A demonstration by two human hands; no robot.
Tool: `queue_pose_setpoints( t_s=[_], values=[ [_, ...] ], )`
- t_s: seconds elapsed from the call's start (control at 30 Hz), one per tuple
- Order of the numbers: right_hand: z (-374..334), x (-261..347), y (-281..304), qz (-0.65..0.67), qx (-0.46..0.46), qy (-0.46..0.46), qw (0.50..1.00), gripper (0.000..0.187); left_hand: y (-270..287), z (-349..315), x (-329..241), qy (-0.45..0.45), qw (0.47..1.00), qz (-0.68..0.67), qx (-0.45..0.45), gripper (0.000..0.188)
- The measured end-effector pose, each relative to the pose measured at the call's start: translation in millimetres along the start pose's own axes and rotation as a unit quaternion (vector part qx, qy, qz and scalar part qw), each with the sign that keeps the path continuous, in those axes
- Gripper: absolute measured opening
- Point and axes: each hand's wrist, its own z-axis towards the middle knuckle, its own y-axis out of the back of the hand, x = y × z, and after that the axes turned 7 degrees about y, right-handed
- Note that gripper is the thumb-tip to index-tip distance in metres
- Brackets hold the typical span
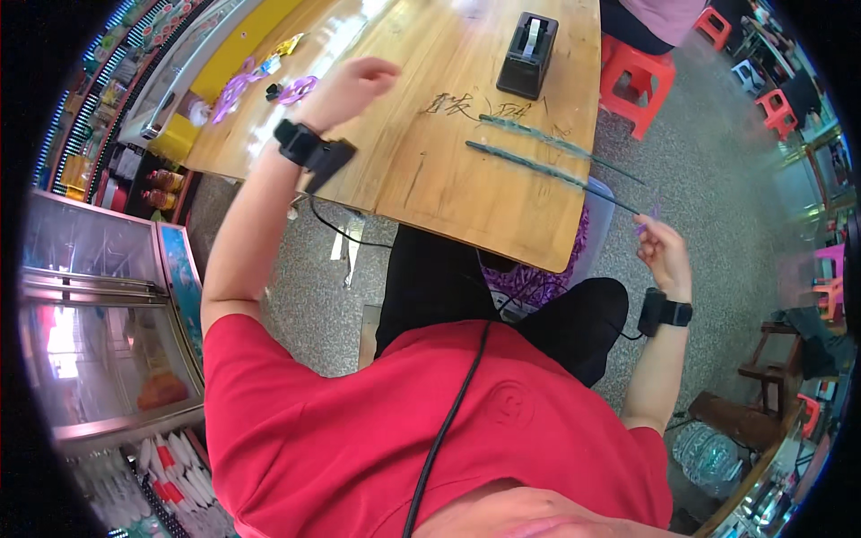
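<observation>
Wears a red short-sleeved shirt (377, 421) at six o'clock, with a thin black cable (457, 394) lying along its front, and black trousers (430, 278) just beyond. Has a translucent plastic tub (601, 229) of shiny purple shreds (547, 285) by the knee, toward three o'clock, partly beneath the corner of a glossy yellow-brown wooden table (502, 215). Holds the right hand (665, 255) at three o'clock, out past the table's edge, with a black strapped device (664, 312) on the wrist. Has thumb and fingertips drawn together there, at the outer end of the nearer slim dark-green rod (520, 160), with a small purple strip (655, 213) at the tips; cannot tell a pinch on the strip from a pinch on the rod. Shows that rod slanting from the tabletop, between one and two o'clock, outward over the edge, with a second slim dark-green rod (529, 133) roughly parallel just past it, likewise overhanging. Holds the left hand (354, 85) above the table at eleven o'clock, fingers loosely bent and blurred; cannot tell whether gripping anything. Has purple ribbon (233, 94) lying at half past ten, and a black tape dispenser (527, 67) at one. Shows a red plastic stool (637, 90) farther off, between one and two.
</observation>
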Motion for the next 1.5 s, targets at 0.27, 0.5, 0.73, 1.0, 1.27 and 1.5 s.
queue_pose_setpoints(
  t_s=[0.27,0.5,0.73,1.0,1.27,1.5],
  values=[
    [16.9,-63.1,-12.8,-0.501,-0.055,0.028,0.863,0.036,-0.9,13.4,48.9,-0.068,0.980,0.174,-0.069,0.028],
    [-54.8,61.2,-74.7,-0.457,0.038,0.104,0.883,0.028,-23.5,-41.2,-80.6,-0.122,0.896,-0.331,0.271,0.027],
    [-101.1,68.5,-167.7,-0.257,0.136,0.432,0.854,0.037,-88.8,-60.0,-160.2,-0.199,0.781,-0.357,0.471,0.023],
    [-105.5,61.0,-108.4,-0.024,0.237,0.230,0.943,0.023,-115.4,-48.0,-160.4,-0.137,0.769,-0.405,0.476,0.019],
    [-114.0,76.3,-56.4,-0.031,0.104,0.261,0.959,0.024,-159.7,-47.4,-175.6,-0.197,0.826,-0.297,0.438,0.017],
    [-94.9,110.2,-34.4,-0.323,0.056,0.250,0.911,0.022,-188.9,-45.0,-197.4,-0.395,0.855,-0.020,0.334,0.017]
  ],
)
